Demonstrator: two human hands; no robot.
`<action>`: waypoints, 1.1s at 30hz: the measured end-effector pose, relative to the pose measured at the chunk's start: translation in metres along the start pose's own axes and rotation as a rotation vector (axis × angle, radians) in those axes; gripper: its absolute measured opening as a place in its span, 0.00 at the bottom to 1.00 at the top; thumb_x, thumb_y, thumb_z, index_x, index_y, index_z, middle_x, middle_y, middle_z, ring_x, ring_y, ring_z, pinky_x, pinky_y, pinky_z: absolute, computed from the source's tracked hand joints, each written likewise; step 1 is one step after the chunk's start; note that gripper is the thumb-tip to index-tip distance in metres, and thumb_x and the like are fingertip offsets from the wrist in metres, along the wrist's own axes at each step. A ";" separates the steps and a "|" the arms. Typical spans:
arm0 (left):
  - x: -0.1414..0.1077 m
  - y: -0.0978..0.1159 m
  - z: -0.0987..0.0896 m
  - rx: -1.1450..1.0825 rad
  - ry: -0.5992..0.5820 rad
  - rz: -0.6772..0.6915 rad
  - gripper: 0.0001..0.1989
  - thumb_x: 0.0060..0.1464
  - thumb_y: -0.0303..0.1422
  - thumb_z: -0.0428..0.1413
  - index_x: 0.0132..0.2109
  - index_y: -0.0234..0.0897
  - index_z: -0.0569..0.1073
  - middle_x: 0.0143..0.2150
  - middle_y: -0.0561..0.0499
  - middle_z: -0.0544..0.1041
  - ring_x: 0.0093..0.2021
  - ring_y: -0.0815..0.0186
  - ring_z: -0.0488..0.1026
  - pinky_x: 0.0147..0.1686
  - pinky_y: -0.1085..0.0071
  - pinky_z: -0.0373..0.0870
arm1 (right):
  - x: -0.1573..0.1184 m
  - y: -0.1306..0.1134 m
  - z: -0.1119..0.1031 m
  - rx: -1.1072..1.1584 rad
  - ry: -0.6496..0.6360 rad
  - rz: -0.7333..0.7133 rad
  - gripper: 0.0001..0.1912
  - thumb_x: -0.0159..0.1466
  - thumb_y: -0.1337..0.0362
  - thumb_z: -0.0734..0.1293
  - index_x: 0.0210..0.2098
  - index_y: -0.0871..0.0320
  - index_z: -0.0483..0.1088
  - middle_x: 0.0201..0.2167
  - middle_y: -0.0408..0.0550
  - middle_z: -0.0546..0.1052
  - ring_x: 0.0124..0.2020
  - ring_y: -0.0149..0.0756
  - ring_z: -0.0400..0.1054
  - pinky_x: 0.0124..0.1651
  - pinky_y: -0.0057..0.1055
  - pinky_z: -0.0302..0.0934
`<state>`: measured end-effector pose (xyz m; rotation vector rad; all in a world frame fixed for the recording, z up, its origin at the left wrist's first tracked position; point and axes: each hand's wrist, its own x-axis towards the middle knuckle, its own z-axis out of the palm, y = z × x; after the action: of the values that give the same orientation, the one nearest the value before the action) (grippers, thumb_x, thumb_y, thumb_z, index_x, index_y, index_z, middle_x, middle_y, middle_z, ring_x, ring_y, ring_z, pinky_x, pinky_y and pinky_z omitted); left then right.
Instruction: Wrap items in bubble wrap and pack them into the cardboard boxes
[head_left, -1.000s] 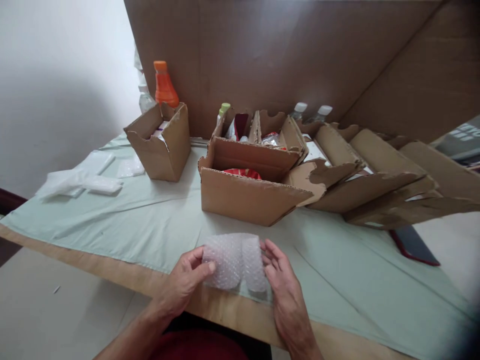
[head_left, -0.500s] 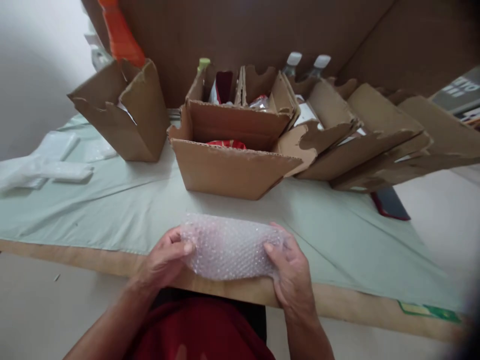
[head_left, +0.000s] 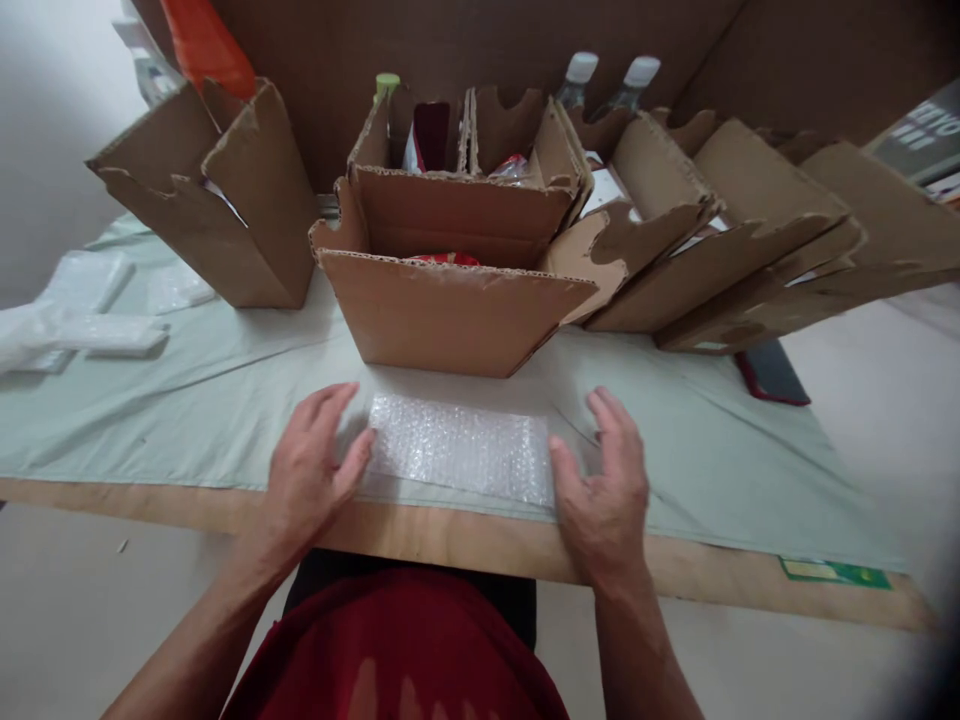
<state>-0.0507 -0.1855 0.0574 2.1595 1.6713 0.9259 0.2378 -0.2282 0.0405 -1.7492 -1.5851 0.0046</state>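
A flat strip of clear bubble wrap [head_left: 461, 450] lies on the pale green cloth near the table's front edge. At its left end is my left hand [head_left: 315, 455], open, thumb and fingers apart, with the thumb tip close to the wrap. My right hand [head_left: 604, 480] is open at the right end, its thumb beside the wrap's edge; whether it touches I cannot tell. Neither hand holds anything. Just behind the wrap stands a wide cardboard box [head_left: 457, 315] with something red inside, mostly hidden by the front wall.
Several cut cardboard boxes line the back, among them a tall box [head_left: 262, 220] at left with an orange object [head_left: 210, 50]. Folded bubble wrap [head_left: 120, 335] lies far left. Two white-capped bottles [head_left: 581, 68] stand behind. A dark flat object [head_left: 772, 372] lies at right.
The bubble wrap, held up between both hands before, now lies flat on the cloth. Both hands have let go of it and spread apart.
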 end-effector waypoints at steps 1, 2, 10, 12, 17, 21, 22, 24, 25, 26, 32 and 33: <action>0.000 0.005 0.005 -0.005 -0.035 0.110 0.23 0.67 0.39 0.53 0.65 0.38 0.67 0.65 0.38 0.73 0.64 0.51 0.72 0.60 0.53 0.73 | -0.001 -0.010 0.005 0.001 -0.084 -0.060 0.30 0.73 0.61 0.62 0.73 0.54 0.57 0.71 0.60 0.63 0.71 0.53 0.58 0.69 0.58 0.58; 0.001 0.010 0.011 -0.012 -0.088 0.207 0.25 0.68 0.40 0.53 0.67 0.38 0.66 0.69 0.37 0.69 0.69 0.51 0.67 0.65 0.51 0.69 | -0.002 -0.020 0.012 0.017 -0.190 -0.129 0.31 0.72 0.62 0.61 0.74 0.54 0.55 0.72 0.58 0.62 0.72 0.52 0.57 0.70 0.56 0.56; -0.007 -0.003 0.053 0.103 -0.448 0.263 0.31 0.69 0.45 0.49 0.72 0.33 0.62 0.76 0.35 0.59 0.77 0.45 0.51 0.75 0.42 0.43 | -0.010 -0.022 0.043 -0.061 -0.628 -0.270 0.30 0.73 0.56 0.60 0.71 0.63 0.61 0.72 0.59 0.63 0.74 0.52 0.53 0.73 0.55 0.51; -0.010 -0.007 0.052 0.072 -0.439 0.235 0.30 0.68 0.45 0.51 0.72 0.36 0.62 0.77 0.37 0.58 0.78 0.46 0.50 0.75 0.42 0.40 | -0.016 0.006 0.028 -0.124 -0.548 -0.225 0.30 0.75 0.53 0.58 0.71 0.61 0.61 0.72 0.60 0.63 0.73 0.53 0.55 0.72 0.57 0.52; -0.012 -0.007 0.049 -0.012 -0.396 0.214 0.27 0.67 0.43 0.54 0.70 0.45 0.63 0.77 0.43 0.58 0.77 0.45 0.51 0.74 0.40 0.43 | -0.024 0.060 -0.012 -0.254 -0.316 -0.075 0.28 0.76 0.51 0.54 0.67 0.59 0.65 0.68 0.62 0.68 0.70 0.56 0.62 0.66 0.58 0.58; -0.016 -0.016 0.039 0.084 -0.162 0.179 0.23 0.70 0.40 0.51 0.67 0.41 0.65 0.76 0.37 0.57 0.76 0.43 0.53 0.71 0.41 0.55 | -0.012 0.056 -0.018 -0.200 -0.227 -0.056 0.25 0.75 0.52 0.56 0.62 0.58 0.70 0.63 0.61 0.74 0.65 0.55 0.67 0.63 0.55 0.60; -0.016 -0.019 0.037 0.126 -0.105 0.148 0.22 0.69 0.39 0.51 0.66 0.39 0.66 0.75 0.35 0.58 0.75 0.42 0.54 0.70 0.40 0.56 | -0.006 0.052 -0.013 -0.173 -0.239 -0.065 0.24 0.75 0.53 0.57 0.62 0.57 0.71 0.62 0.60 0.74 0.65 0.54 0.67 0.64 0.55 0.60; -0.017 -0.024 0.032 0.198 -0.049 0.077 0.20 0.68 0.40 0.53 0.62 0.37 0.68 0.72 0.33 0.63 0.74 0.39 0.55 0.69 0.37 0.58 | 0.005 0.042 0.000 -0.134 -0.278 -0.078 0.22 0.73 0.54 0.59 0.59 0.57 0.72 0.62 0.59 0.75 0.63 0.55 0.67 0.63 0.55 0.60; -0.017 -0.025 0.032 0.219 -0.044 0.046 0.19 0.67 0.40 0.54 0.60 0.36 0.70 0.71 0.32 0.64 0.74 0.37 0.55 0.68 0.35 0.58 | 0.010 0.039 0.007 -0.122 -0.293 -0.080 0.20 0.72 0.55 0.59 0.56 0.57 0.74 0.61 0.59 0.75 0.62 0.55 0.68 0.62 0.55 0.60; -0.017 -0.025 0.032 0.224 -0.049 0.023 0.17 0.66 0.40 0.55 0.57 0.35 0.72 0.70 0.31 0.65 0.74 0.36 0.56 0.67 0.34 0.59 | 0.013 0.036 0.013 -0.111 -0.298 -0.080 0.19 0.71 0.56 0.60 0.52 0.58 0.75 0.60 0.60 0.76 0.61 0.55 0.69 0.60 0.55 0.61; -0.014 -0.010 0.038 0.097 -0.057 -0.022 0.05 0.62 0.33 0.54 0.38 0.39 0.73 0.62 0.37 0.75 0.69 0.42 0.65 0.64 0.39 0.65 | 0.006 0.027 0.004 0.010 -0.243 0.022 0.10 0.68 0.57 0.63 0.36 0.54 0.72 0.41 0.52 0.82 0.45 0.48 0.75 0.50 0.46 0.64; -0.013 -0.008 0.036 0.059 -0.064 -0.033 0.05 0.61 0.33 0.55 0.37 0.39 0.73 0.57 0.39 0.78 0.63 0.45 0.71 0.61 0.43 0.68 | 0.001 0.024 -0.005 0.047 -0.246 0.074 0.09 0.68 0.56 0.64 0.36 0.53 0.72 0.38 0.50 0.81 0.40 0.45 0.74 0.47 0.43 0.65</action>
<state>-0.0364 -0.1890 0.0212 2.1687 1.7189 0.8000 0.2610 -0.2282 0.0315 -1.8245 -1.6766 0.3009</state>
